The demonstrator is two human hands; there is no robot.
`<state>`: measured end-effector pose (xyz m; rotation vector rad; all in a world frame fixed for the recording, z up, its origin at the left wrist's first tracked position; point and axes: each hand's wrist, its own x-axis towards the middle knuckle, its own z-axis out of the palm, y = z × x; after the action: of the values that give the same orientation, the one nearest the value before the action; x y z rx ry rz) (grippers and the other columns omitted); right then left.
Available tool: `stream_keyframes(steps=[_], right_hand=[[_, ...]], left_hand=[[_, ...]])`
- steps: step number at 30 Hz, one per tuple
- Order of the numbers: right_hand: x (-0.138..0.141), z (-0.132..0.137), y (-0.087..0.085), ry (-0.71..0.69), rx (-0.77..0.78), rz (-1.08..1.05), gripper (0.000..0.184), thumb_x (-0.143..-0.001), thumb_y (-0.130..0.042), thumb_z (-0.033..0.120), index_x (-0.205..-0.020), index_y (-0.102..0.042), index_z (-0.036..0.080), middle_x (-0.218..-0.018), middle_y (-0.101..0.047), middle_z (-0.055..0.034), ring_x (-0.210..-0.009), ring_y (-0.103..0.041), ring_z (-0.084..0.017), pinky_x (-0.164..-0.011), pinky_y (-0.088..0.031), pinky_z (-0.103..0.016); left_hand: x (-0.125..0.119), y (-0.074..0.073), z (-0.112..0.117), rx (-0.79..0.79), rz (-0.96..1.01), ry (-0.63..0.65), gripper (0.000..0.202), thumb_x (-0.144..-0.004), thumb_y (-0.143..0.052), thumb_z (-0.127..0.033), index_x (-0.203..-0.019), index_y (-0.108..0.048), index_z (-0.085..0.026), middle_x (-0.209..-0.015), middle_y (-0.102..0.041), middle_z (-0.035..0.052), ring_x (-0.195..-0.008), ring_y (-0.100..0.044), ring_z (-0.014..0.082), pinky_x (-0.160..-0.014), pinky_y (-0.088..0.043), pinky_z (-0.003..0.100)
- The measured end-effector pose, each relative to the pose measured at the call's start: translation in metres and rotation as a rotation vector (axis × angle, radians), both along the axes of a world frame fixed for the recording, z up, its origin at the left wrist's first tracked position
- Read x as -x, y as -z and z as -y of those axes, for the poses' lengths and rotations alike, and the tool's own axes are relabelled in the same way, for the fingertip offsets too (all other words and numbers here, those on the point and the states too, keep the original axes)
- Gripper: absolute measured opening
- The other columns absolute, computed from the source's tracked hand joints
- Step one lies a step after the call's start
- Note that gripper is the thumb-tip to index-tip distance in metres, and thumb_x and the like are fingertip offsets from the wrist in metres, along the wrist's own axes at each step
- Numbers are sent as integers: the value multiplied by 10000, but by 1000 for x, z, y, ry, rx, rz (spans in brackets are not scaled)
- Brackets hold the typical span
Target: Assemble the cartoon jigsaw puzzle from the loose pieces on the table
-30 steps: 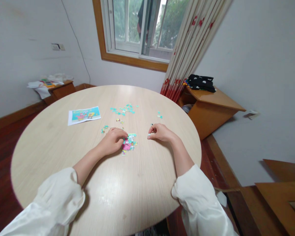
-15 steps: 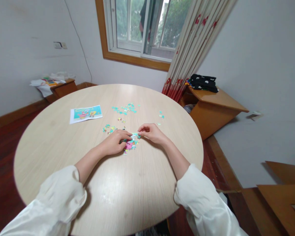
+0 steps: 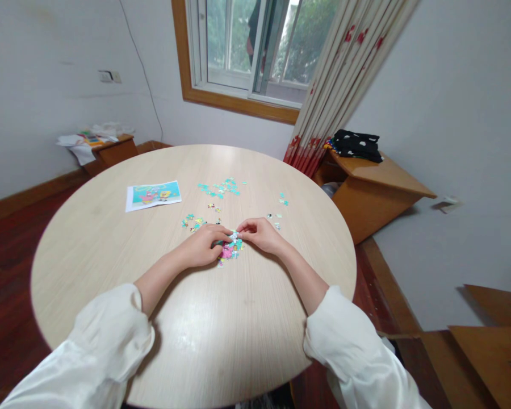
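Observation:
A partly joined jigsaw puzzle (image 3: 230, 250), pink and turquoise, lies on the round table in front of me. My left hand (image 3: 206, 244) rests over its left side, fingers stretched across the top edge and the thumb lower down, covering part of it. At the puzzle's upper edge, the thumb and forefinger of my right hand (image 3: 258, 233) are pinched on a small puzzle piece, mostly hidden by the fingertips. Loose yellow and turquoise pieces (image 3: 191, 222) lie just beyond my left hand. A few more pieces (image 3: 277, 225) are beside my right hand.
Several turquoise pieces (image 3: 221, 187) are spread farther back on the pale round table (image 3: 204, 341). A printed picture sheet (image 3: 154, 196) with cartoon figures lies at the left. Past the table's right edge stands a wooden cabinet (image 3: 378, 187) with a black spotted cloth (image 3: 356, 145) on it.
My right hand has shifted slightly down and closer to the left hand at the puzzle's upper edge, uncovering small pieces behind it. My left hand stays on the puzzle. The view has shifted slightly.

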<state>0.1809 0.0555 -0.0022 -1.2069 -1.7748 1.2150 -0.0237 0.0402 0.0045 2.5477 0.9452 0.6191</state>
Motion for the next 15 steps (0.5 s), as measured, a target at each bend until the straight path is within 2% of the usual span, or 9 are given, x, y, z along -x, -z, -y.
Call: stream_keyframes(steps=[5, 11, 15], right_hand=[[-1, 1, 0, -33, -92, 98, 156, -714, -682, 277, -754, -639, 133, -613, -550, 29, -586, -469, -84, -563, -380, -222], [-2, 0, 2, -34, -139, 167, 100, -708, -658, 231, -723, -615, 142, -622, -500, 40, -588, -435, -83, -571, -354, -225], [-1, -2, 4, -44, -136, 140, 135, -697, -652, 264, -705, -582, 149, -611, -473, 49, -576, -410, -82, -561, -333, -224]], left_hand=[[0, 0, 0, -4, 0, -11, 422, -661, -443, -75, -940, -731, -208, -1094, -696, 55, -1036, -621, 216, -973, -455, 410], [-1, 0, 0, -1, 19, 9, 405, -662, -435, -78, -935, -721, -169, -1086, -695, 87, -1038, -615, 232, -981, -442, 416], [0, 0, 2, 6, 32, 37, 457, -656, -430, -84, -1031, -683, -154, -1081, -689, 93, -1045, -597, 236, -982, -428, 419]])
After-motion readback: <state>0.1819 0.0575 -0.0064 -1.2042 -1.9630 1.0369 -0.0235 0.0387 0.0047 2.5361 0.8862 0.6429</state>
